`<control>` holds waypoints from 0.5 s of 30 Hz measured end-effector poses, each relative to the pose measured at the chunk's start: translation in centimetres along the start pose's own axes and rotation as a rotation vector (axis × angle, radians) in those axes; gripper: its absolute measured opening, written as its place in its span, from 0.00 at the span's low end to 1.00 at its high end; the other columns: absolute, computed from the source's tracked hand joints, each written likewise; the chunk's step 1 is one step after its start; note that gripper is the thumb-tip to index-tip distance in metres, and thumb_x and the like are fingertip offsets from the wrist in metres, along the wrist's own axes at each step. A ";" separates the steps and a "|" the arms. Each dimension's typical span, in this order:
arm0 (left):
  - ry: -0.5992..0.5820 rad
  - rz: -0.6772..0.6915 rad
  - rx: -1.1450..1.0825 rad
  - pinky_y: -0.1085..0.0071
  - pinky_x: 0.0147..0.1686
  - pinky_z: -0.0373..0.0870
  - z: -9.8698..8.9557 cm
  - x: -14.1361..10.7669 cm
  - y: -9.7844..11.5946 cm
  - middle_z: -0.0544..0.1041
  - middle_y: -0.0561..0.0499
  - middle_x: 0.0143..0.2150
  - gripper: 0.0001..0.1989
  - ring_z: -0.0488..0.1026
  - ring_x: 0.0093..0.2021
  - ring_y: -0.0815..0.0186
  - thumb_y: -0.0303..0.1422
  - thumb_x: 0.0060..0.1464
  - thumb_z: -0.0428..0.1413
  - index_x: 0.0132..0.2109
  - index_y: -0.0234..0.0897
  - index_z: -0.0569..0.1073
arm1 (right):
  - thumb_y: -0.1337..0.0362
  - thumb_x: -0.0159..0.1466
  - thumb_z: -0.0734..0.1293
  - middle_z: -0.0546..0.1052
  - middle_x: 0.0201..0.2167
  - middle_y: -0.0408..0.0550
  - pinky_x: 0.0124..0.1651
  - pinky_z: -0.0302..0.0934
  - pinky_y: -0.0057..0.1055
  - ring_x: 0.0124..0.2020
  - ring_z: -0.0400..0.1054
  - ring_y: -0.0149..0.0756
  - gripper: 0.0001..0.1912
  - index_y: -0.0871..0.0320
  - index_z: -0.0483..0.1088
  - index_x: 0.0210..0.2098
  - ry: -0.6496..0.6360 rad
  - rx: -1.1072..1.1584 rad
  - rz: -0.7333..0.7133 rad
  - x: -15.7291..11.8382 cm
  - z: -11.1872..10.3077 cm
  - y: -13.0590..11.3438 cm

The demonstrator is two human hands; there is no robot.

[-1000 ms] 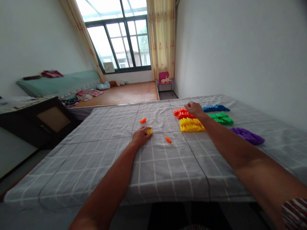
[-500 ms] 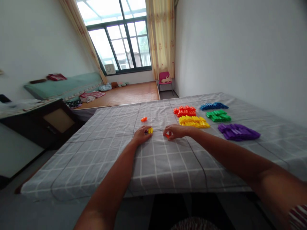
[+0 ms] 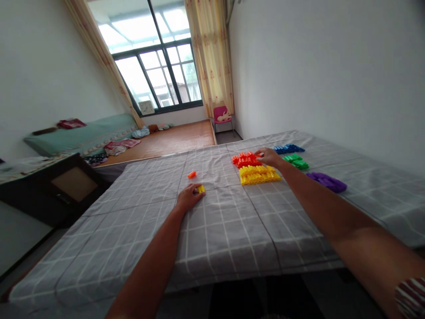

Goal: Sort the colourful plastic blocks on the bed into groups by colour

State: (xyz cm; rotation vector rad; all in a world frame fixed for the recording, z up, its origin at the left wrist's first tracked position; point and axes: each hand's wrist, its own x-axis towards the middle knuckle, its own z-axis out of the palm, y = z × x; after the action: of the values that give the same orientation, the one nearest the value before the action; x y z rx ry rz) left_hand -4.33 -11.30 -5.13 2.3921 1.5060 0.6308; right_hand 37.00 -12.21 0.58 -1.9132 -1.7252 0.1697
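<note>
My left hand (image 3: 189, 197) rests on the cloth at the middle of the table, its fingers closed on a small yellow plastic piece (image 3: 201, 189). Just beyond it a single orange plastic piece (image 3: 191, 174) lies alone. My right hand (image 3: 269, 157) reaches to the right end of the orange pile (image 3: 245, 159), with thumb and fingers pinched at an orange piece there; the fingers partly hide it. In front of that pile lies a pile of yellow pieces (image 3: 259, 175), under my right wrist's left side.
Blue pieces (image 3: 289, 149), green pieces (image 3: 296, 161) and purple pieces (image 3: 327, 181) lie in piles at the right, partly behind my right forearm. A grey checked cloth (image 3: 229, 230) covers the table. Beyond stand a low bed (image 3: 179, 137), a pink chair (image 3: 220, 114) and a dark cabinet (image 3: 49, 195).
My right hand has moved away from beside my left hand, right and forward to the orange pile. My left hand keeps the yellow piece in place. The view has shifted slightly.
</note>
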 end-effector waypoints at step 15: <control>0.049 0.010 -0.028 0.68 0.44 0.72 -0.1 -0.1 -0.4 0.76 0.51 0.45 0.21 0.76 0.40 0.65 0.45 0.52 0.58 0.52 0.43 0.74 | 0.59 0.64 0.63 0.79 0.42 0.53 0.43 0.63 0.29 0.38 0.73 0.37 0.14 0.62 0.74 0.43 0.163 0.003 -0.032 0.9 1.1 1.7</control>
State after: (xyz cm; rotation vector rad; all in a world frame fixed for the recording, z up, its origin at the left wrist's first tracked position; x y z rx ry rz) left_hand -4.75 -11.21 -5.28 2.3816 1.4945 0.7126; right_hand 38.20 -11.03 -0.90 -1.8419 -1.6452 0.0034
